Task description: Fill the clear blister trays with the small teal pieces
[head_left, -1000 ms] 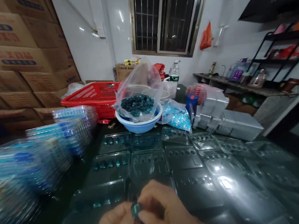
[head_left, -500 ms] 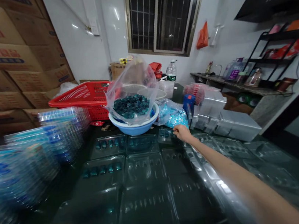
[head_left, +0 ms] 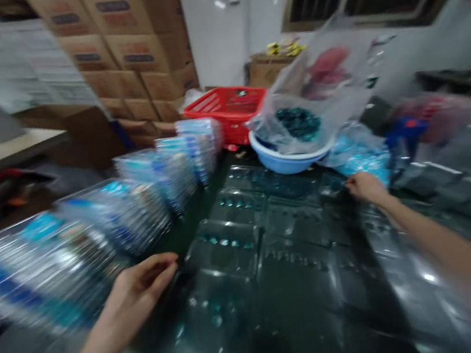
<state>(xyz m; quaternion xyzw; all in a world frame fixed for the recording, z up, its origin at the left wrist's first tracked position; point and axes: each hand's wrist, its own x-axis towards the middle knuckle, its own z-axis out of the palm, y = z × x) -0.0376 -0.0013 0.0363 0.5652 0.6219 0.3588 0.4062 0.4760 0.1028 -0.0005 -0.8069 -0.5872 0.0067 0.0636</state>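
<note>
Clear plastic trays point(head_left: 301, 272) lie side by side on the dark tabletop, several with a row of teal glassy pieces point(head_left: 227, 242) in their hollows. My left hand point(head_left: 135, 290) is above the table, left of the trays. Its thumb and fingers come together at the tips; anything between them is too small to make out. My right hand point(head_left: 368, 188) reaches to the far side, its fingers pinched at a small tray point(head_left: 329, 183). What they hold is hidden. Just behind that hand sits a clear bag of light blue pieces point(head_left: 358, 150).
A blue basin point(head_left: 288, 163) holds an open plastic bag with teal pieces point(head_left: 298, 124). Behind it stands a red basket point(head_left: 231, 118). Stacked clear packs point(head_left: 131, 214) line the left side. Cardboard boxes point(head_left: 133, 44) rise at the back, and clear bins point(head_left: 455, 151) stand at right.
The view has swung left, so everything sits further right. My left hand has come up and forward into fuller view. My right hand stays at the small tray by the blue pieces.
</note>
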